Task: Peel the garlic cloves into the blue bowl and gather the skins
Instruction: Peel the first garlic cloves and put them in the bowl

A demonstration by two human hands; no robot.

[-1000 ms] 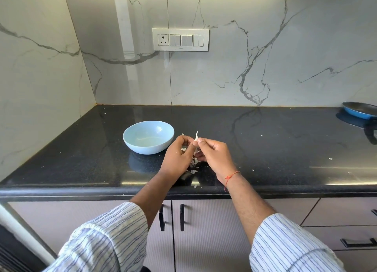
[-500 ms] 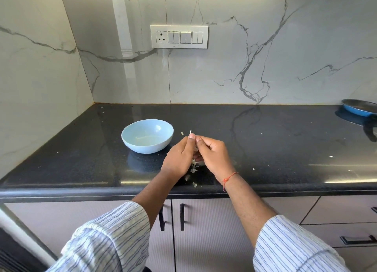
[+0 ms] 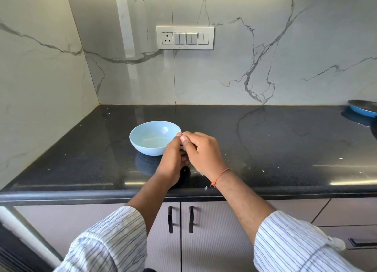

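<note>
A light blue bowl (image 3: 152, 137) stands on the black counter (image 3: 265, 141), left of centre, and looks empty. My left hand (image 3: 172, 161) and my right hand (image 3: 203, 152) meet just at the bowl's right rim. Both pinch a small garlic clove (image 3: 180, 134) between fingertips and thumbs; only a pale sliver of it shows. Small white skin flakes (image 3: 205, 188) lie on the counter under and near my wrists, mostly hidden by my hands.
A blue pan (image 3: 363, 108) sits at the far right edge of the counter. Marble walls close the back and left side, with a switch panel (image 3: 185, 37) on the back wall. Cabinet doors with black handles (image 3: 180, 218) are below the counter edge.
Both hands, still pinching the clove, have moved up and left to the bowl's right rim. The thin skin tip that stuck up above my fingers no longer shows.
</note>
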